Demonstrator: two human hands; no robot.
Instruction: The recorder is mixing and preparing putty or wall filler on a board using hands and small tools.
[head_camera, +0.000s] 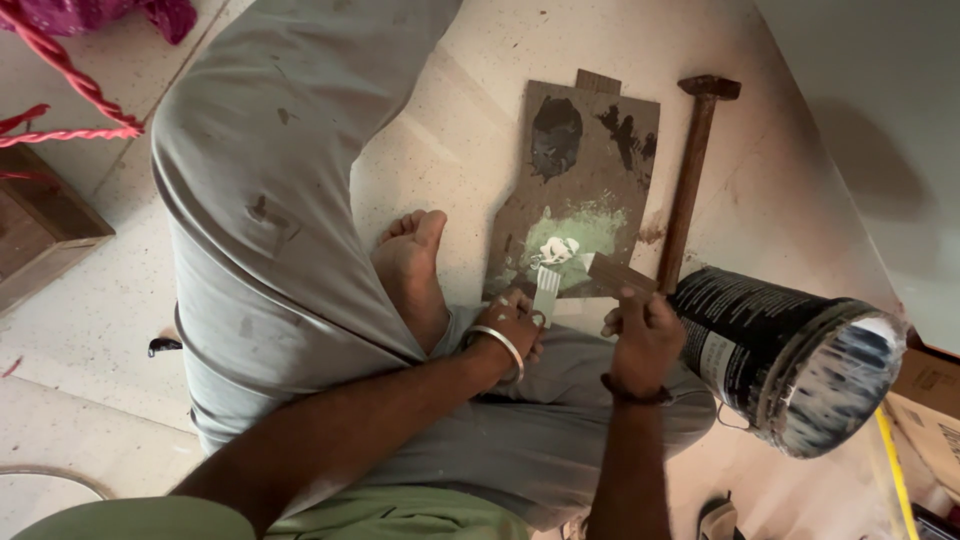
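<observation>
I sit cross-legged on the floor in grey trousers. My left hand (515, 322), with a metal bangle on the wrist, holds a small white ribbed piece (546, 290) over the near edge of a stained brown board (580, 190). My right hand (645, 335) grips a short dark wooden strip (618, 274) whose tip reaches a blob of white paste (557, 249) on the board's green patch. The two hands are close together, just in front of my bare foot (410, 265).
A wooden-handled hammer (690, 180) lies beside the board on the right. A paint-smeared dark can (790, 360) stands by my right hand. Cardboard boxes (925, 400) sit at the right edge, a wooden box (40, 230) and pink rope (60, 80) at the left.
</observation>
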